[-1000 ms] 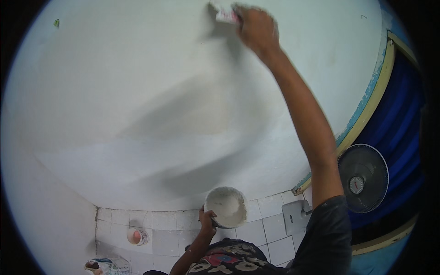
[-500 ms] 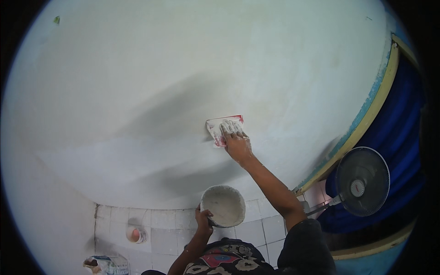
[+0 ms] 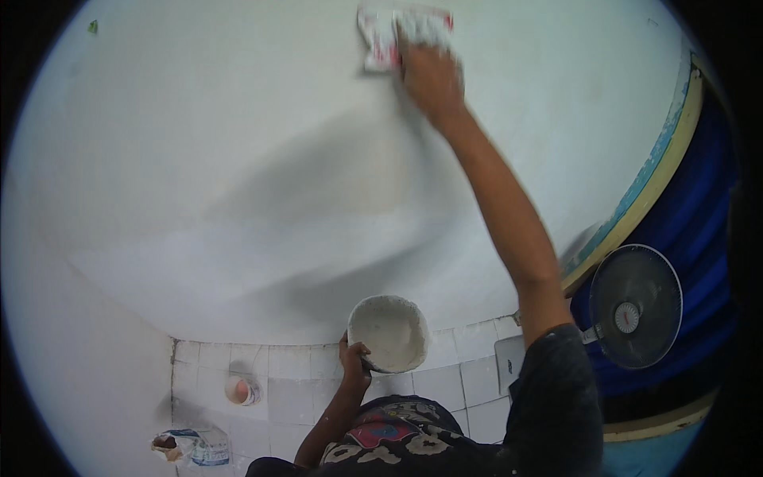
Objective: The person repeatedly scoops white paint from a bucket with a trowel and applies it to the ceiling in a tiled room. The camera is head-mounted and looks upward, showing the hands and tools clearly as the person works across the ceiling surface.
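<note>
My right hand (image 3: pixel 433 75), arm stretched far up the white wall (image 3: pixel 262 103), is closed on a flat, roughly square spreader (image 3: pixel 377 38). The spreader is red beneath a smear of white paste and lies against or very near the wall; motion blurs it a little. White paste coats the fingers too. Low in front of my body, my left hand (image 3: pixel 354 358) grips a round bowl (image 3: pixel 418 324) by its left side, thumb at the rim. Whitish paste lines the bowl and crusts its edge.
To the right, a standing fan (image 3: pixel 636 306) is in front of a blue curtain (image 3: pixel 699 215) and a curved yellow-edged frame (image 3: pixel 636 219). White tiles (image 3: pixel 290 401) cover the floor. A small cup-like container (image 3: pixel 242 390) and an opened plastic bag (image 3: pixel 208 447) lie at lower left.
My right hand has swept the spreader up the wall, and the arm is now straighter. The bowl in my left hand sits slightly higher in view.
</note>
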### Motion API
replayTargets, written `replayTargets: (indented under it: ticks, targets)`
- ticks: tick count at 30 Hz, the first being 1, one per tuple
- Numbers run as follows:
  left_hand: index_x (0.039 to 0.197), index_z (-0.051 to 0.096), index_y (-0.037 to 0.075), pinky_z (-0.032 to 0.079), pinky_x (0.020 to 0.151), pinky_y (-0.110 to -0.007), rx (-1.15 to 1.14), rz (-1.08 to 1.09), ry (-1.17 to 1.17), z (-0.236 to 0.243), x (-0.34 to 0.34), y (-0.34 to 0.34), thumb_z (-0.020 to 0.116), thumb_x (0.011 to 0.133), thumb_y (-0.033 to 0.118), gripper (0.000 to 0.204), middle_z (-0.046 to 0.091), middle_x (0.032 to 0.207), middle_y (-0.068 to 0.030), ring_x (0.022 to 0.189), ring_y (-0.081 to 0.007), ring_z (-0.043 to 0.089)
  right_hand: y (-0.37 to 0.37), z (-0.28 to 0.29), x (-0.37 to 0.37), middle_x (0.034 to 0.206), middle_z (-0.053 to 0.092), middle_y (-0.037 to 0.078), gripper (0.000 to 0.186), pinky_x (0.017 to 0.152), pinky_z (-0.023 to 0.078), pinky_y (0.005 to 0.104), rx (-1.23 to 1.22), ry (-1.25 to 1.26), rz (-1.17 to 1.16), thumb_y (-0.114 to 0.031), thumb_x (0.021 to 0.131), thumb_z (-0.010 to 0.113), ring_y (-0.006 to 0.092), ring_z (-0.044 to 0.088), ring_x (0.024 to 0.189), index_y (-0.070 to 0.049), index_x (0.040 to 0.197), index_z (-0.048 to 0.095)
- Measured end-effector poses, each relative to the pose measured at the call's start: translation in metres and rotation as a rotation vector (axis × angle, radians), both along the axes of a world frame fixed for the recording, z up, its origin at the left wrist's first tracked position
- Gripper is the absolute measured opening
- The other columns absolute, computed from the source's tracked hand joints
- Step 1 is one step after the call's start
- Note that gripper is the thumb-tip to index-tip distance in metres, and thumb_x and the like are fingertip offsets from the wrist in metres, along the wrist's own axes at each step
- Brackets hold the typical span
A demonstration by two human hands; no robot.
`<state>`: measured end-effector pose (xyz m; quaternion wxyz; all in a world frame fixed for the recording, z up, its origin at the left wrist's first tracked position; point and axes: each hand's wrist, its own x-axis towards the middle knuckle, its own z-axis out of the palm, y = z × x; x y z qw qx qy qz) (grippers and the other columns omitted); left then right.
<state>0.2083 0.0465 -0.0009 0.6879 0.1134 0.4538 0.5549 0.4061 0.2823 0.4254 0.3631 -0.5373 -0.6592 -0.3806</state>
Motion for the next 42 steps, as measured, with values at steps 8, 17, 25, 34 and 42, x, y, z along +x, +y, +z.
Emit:
replayTargets:
  ticks: [8,17,25,34,42]
  targets:
    - [0.134,0.037,0.007,0.050,0.081,-0.040,0.022,0.016,-0.055,0.000,-0.007,0.004,0.050,0.056,0.000,0.079,0.050,0.112,-0.0134,0.099,-0.0286,0.052,-0.068,-0.293,-0.006,0.098,0.068,0.017,0.056,0.089,0.050,0.0455,-0.344,0.104,0.167,-0.011,0.074,0.068,0.0330,0.065,0.097,-0.014,0.129,0.058]
    - [0.130,0.041,0.005,0.050,0.084,-0.035,0.120,0.076,-0.072,0.006,-0.006,-0.007,0.048,0.057,0.002,0.073,0.052,0.109,-0.0116,0.099,-0.0257,0.054,-0.205,-0.315,-0.022,0.088,0.067,0.023,0.035,0.077,0.050,0.0495,-0.905,0.924,0.517,-0.007,0.073,0.061,0.0425,0.064,0.087,0.001,0.107,0.063]
    - [0.130,0.040,0.006,0.053,0.085,-0.038,0.160,0.104,-0.131,0.035,-0.008,-0.035,0.047,0.058,0.003,0.072,0.052,0.113,-0.0127,0.102,-0.0274,0.055,-0.253,-0.313,-0.049,0.093,0.065,0.026,0.057,0.082,0.050,0.0506,-1.204,0.486,0.263,-0.005,0.070,0.061,0.0451,0.063,0.090,0.003,0.125,0.050]
    - [0.130,0.039,0.007,0.052,0.089,-0.038,0.112,0.098,-0.195,0.017,-0.038,-0.032,0.046,0.056,0.003,0.075,0.051,0.115,-0.0140,0.106,-0.0299,0.055,-0.241,-0.313,-0.073,0.092,0.066,0.025,0.059,0.080,0.052,0.0491,-1.256,0.460,0.153,-0.009,0.074,0.065,0.0400,0.065,0.090,0.000,0.130,0.047]
    - [0.131,0.039,0.006,0.050,0.091,-0.038,0.135,0.073,-0.170,0.022,-0.078,-0.013,0.047,0.054,0.003,0.077,0.051,0.117,-0.0149,0.108,-0.0303,0.054,-0.233,-0.330,-0.108,0.094,0.065,0.025,0.056,0.080,0.051,0.0501,-1.115,0.482,0.334,-0.010,0.076,0.064,0.0398,0.065,0.091,-0.001,0.129,0.048]
